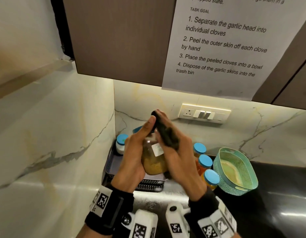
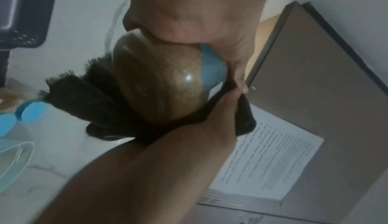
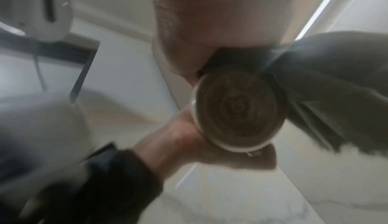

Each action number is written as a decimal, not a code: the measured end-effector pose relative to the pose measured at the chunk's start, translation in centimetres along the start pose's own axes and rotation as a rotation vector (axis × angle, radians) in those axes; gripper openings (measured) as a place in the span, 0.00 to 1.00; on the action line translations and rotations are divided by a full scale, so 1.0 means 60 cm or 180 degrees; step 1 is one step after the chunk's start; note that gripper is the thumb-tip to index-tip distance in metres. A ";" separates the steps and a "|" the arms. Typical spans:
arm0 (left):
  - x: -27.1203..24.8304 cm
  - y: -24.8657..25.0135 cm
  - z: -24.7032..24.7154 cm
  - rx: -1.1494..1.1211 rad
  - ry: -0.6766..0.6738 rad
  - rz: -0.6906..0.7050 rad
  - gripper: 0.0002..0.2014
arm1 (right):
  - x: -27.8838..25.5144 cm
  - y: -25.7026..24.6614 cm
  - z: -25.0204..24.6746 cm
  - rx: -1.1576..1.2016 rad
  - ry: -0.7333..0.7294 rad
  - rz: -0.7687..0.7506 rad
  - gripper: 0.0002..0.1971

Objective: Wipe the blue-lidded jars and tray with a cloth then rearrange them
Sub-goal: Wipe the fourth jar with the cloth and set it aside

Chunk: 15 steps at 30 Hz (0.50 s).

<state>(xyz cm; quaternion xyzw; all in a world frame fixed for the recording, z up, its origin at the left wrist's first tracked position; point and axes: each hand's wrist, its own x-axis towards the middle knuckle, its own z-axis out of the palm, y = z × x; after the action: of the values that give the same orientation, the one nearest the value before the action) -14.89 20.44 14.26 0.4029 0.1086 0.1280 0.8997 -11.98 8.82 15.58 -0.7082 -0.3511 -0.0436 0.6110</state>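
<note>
Item held: jar (image 1: pixel 153 157), spice-filled, left hand (image 1: pixel 135 152) wrapped around its side, long axis tilted, blue lid (image 2: pixel 213 71) pointing away; right hand (image 1: pixel 176 158) pinching a dark cloth (image 1: pixel 166 134) against its right flank. Directly below: grey tray (image 1: pixel 114 166) on the bench (image 1: pixel 277 203), one jar in it. Three wiped-or-waiting jars (image 1: pixel 205 162) stand right, nearer the cloth hand, beside a green basket (image 1: pixel 251 182).

Kitchen corner, marble-clad and lit from under the cabinet.

Pale veined marble walls (image 1: pixel 45 126) meeting at the back left corner of the counter (image 1: pixel 277 203), dark and glossy along the right, steel-bright near the front edge. Brown wall cabinet (image 1: pixel 118 36) overhead, with a printed instruction sheet (image 1: pixel 222 45) taped to its door. Warm strip glow below the cabinet, falling on a switch and socket panel (image 1: pixel 203 114) set in the back wall.
</note>
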 end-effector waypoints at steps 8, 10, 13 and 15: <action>0.012 -0.001 -0.014 0.0219 0.0664 -0.0019 0.53 | -0.087 0.067 0.023 -0.1206 -0.0351 -0.0967 0.32; 0.005 -0.007 -0.005 0.0205 0.0663 0.0074 0.56 | -0.049 0.055 0.014 -0.0660 -0.0170 -0.0667 0.30; -0.007 -0.013 0.009 -0.0028 0.0484 0.0092 0.39 | 0.015 0.029 -0.009 0.0227 -0.0104 0.0383 0.22; -0.003 -0.008 0.006 -0.0239 0.0473 0.0025 0.34 | 0.024 0.027 -0.007 0.0179 -0.0216 0.0484 0.19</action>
<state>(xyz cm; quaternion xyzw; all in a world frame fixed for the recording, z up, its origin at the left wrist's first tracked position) -14.89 19.85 14.15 0.3586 0.1686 0.1650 0.9032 -9.87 9.07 15.01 -0.7164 -0.3180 0.0368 0.6200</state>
